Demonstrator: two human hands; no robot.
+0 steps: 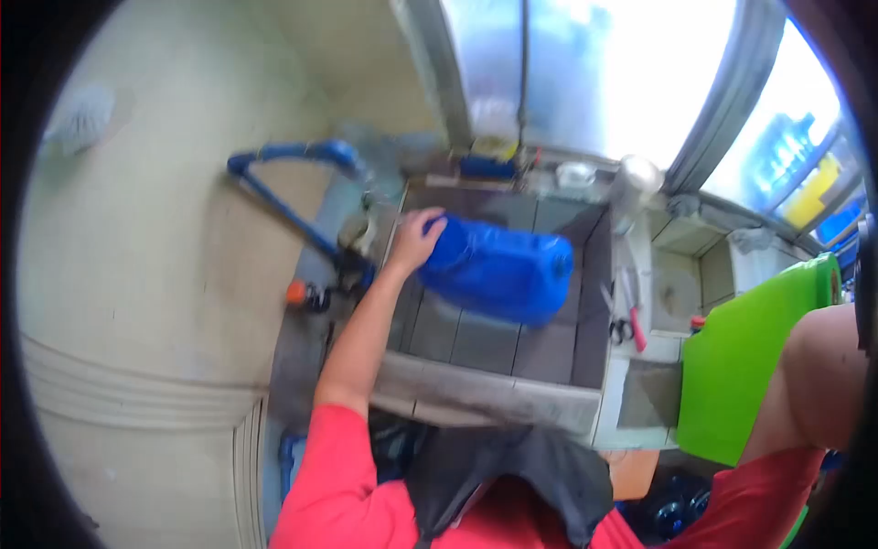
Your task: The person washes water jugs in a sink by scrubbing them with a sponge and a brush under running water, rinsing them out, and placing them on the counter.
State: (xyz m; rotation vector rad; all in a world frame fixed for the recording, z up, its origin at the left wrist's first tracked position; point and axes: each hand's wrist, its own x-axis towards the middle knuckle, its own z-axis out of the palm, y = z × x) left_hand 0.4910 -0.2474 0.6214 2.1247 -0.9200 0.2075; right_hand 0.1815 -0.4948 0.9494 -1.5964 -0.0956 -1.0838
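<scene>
A pale wall [183, 183] stands to the left of the tiled basin, and a bright, framed window [622, 82] rises beyond its far side. The tiled basin [485, 382] itself sits in the middle of the view, its inside lined with grey tiles. To its right, a bright green container [750, 357] stands beside the person's bare right arm [828, 375]; the right hand is out of view, so I cannot tell how far open it is or what it holds. A dark cloth [512, 467] hangs over the person's red top, just on the near side of the basin.

The blue jug [503, 274] lies on its side within the basin, its round end toward the basin's left wall. The left hand [421, 238], reaching in over the left of the basin, is partly closed, with bent fingers gripping that round end.

A bent blue pipe [285, 206] stands left of the basin. A pale, clear-looking container [633, 188] is by the basin's far right corner. On the ledge along the right side lie a pink-handled tool [637, 322] and, next to it, a black-handled one [622, 329]. A small white item [576, 174] sits on the far ledge, and an orange knob [296, 293] shows left of the basin.
</scene>
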